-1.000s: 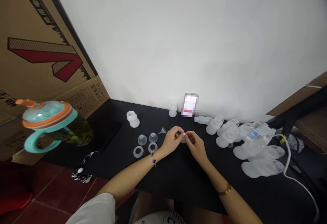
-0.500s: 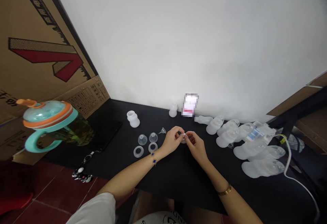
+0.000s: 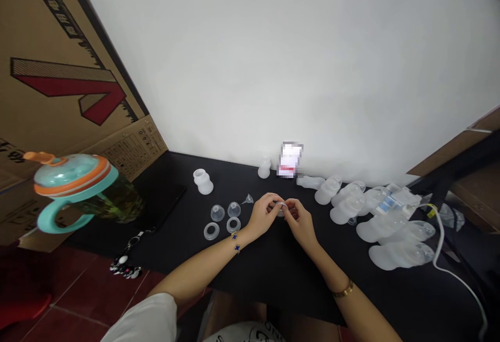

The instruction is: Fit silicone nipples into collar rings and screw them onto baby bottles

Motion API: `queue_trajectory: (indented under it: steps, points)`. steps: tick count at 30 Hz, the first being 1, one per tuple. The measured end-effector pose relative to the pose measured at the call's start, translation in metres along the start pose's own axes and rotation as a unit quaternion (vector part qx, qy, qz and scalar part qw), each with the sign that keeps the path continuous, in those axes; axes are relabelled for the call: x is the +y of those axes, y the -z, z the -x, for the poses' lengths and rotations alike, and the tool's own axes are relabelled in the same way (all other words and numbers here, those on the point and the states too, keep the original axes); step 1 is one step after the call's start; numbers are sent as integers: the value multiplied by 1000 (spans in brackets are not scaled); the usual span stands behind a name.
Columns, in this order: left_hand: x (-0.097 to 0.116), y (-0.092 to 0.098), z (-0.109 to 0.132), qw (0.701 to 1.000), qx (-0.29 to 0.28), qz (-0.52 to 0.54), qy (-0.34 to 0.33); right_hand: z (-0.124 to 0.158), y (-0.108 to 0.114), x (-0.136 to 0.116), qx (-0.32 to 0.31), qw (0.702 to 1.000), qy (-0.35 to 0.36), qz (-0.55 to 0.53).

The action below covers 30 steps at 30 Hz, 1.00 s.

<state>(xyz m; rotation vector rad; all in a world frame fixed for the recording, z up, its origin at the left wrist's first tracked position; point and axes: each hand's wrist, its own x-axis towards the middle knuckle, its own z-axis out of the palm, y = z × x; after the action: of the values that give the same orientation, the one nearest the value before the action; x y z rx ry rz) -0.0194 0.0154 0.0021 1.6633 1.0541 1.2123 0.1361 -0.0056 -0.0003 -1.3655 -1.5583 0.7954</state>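
Note:
My left hand and my right hand meet at the middle of the black table. Between their fingertips both grip a small clear silicone piece, mostly hidden by my fingers. Just left of my hands lie a tiny clear funnel, two clear domed caps and two translucent rings. Several frosted bottle-shaped parts are grouped to the right of my right hand.
A frosted cup-shaped part and a small bottle stand near the wall. A teal-and-orange lidded mug, a dark tablet or phone, a beaded keychain, a white cable and a cardboard box surround the table.
My fingers have shifted slightly on the clear piece, which now shows a little more between my hands. The objects on the table have not moved.

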Motion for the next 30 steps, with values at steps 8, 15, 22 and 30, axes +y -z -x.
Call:
queue_trajectory:
  steps: [8,15,22,30]
  points:
    - [1,2,-2,1000,-7,-13,-7,0,-1,1,-7,1000,-1,-4]
    - [-1,0,0,999,14,-33,-13,0,0,0,-18,1000,-7,-8]
    - [-6,-4,1,1000,16,-2,10,-3,-2,5,-41,998,-24,-30]
    - [-6,-6,1,1000,-5,-15,13,-2,-1,9,-39,999,-15,-32]
